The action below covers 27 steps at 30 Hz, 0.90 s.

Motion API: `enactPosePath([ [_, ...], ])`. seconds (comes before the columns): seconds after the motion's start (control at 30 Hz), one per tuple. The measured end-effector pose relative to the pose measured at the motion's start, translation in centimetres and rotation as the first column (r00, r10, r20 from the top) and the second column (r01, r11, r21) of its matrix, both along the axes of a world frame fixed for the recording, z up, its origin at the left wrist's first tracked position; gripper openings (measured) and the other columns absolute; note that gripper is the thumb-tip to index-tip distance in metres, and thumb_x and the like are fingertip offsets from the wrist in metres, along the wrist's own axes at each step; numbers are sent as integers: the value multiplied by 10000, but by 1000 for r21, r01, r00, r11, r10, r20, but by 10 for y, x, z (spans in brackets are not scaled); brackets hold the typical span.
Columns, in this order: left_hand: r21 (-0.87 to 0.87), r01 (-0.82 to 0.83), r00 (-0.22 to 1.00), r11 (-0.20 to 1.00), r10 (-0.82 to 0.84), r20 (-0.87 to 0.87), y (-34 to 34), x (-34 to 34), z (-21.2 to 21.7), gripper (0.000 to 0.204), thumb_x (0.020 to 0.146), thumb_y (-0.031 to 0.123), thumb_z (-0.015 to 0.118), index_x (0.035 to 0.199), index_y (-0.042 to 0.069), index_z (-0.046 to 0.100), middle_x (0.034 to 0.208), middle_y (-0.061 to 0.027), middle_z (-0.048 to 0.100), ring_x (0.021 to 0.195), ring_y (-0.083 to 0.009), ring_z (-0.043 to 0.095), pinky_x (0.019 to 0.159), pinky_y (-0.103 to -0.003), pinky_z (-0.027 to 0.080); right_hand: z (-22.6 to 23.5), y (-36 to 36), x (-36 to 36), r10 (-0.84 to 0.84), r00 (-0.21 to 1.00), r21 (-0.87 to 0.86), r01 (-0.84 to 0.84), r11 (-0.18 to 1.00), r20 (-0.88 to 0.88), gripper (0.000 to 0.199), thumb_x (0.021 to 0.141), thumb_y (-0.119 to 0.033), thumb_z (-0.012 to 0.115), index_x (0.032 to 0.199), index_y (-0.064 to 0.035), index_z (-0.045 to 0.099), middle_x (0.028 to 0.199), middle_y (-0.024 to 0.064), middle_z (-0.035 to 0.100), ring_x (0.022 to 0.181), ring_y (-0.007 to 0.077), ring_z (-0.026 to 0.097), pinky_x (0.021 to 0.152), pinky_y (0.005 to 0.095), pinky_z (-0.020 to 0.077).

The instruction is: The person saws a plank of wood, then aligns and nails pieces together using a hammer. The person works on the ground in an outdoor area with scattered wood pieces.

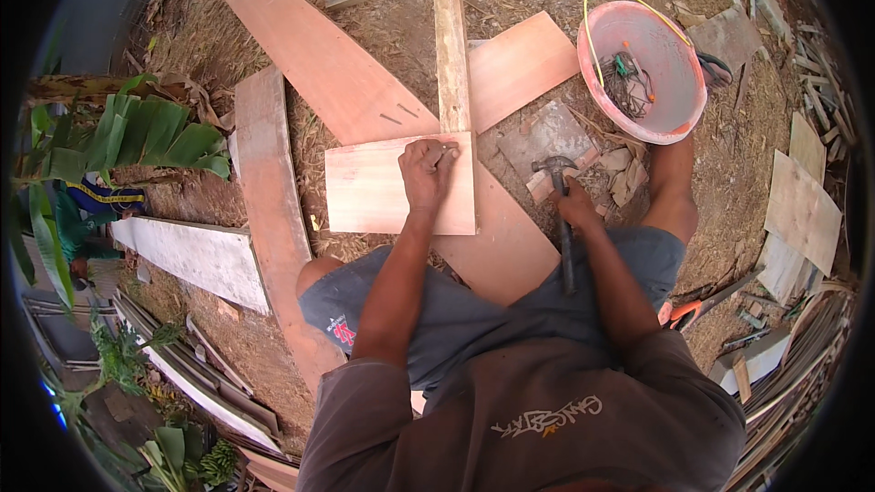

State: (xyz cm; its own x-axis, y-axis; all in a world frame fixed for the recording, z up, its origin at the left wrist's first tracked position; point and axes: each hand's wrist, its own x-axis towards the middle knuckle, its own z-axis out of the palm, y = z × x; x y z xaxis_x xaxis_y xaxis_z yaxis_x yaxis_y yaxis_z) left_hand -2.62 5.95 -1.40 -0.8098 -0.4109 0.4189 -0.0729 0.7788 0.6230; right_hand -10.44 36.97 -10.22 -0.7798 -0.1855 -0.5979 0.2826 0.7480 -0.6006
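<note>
A short, pale plywood board (365, 187) lies in front of my knees, its far edge against the end of a narrow wooden batten (450, 36). My left hand (427, 169) rests on the board near that edge, fingers curled together; whatever they pinch is too small to make out. My right hand (579, 205) is closed around the handle of a claw hammer (554, 165). The hammer's head points away from me, to the right of the board and apart from it. Under the board, longer plywood pieces (319, 55) cross at angles. Two dark nails or marks show on one of them.
A pinkish bucket (670, 82) with a yellow handle holds wire and small tools at the far right. A handsaw (697, 306) with an orange grip lies by my right thigh. Planks (196, 255) lie left, scrap boards (800, 210) right. Another person (87, 228) is at the left edge.
</note>
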Motion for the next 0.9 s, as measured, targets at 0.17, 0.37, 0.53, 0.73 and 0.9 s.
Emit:
enactPosePath([
  [0.17,55,9,999,998,-12,50,-2,1,-7,105,863,219,805,911,126,797,892,-19,669,918,-249,608,830,-405,454,5,-1,-1,87,981,57,-79,995,-175,772,886,-371,684,1519,1,444,1440,295,512,1324,454,532,1116,493,436],
  [0.37,25,16,1000,1000,-16,7,-2,-1,-6,101,861,213,803,917,129,794,894,-19,668,902,-255,607,809,-407,463,7,-7,3,195,926,92,-174,980,-323,754,886,-338,693,1521,-22,439,1474,298,455,1370,468,449,1136,525,412],
  [0.53,-16,-1,1000,1000,2,20,0,-1,-3,81,833,95,799,913,80,796,851,-81,721,854,-279,655,773,-397,521,8,-11,3,238,929,110,-215,970,-282,740,896,-331,699,1523,-37,441,1504,278,431,1390,467,416,1156,530,389],
  [0.73,-42,-12,999,999,14,47,-1,-1,-3,82,854,132,796,925,93,785,866,-65,711,872,-273,640,782,-401,502,14,-13,0,260,930,131,-233,964,-258,729,908,-333,691,1534,-60,440,1531,240,427,1402,453,412,1159,522,389],
  [0.9,-15,27,999,1000,-27,22,0,-1,-5,95,869,179,797,944,122,788,878,-34,678,889,-263,609,803,-409,463,18,-13,3,237,930,85,-222,971,-280,724,907,-326,693,1538,-80,440,1549,238,410,1419,428,404,1175,519,368],
])
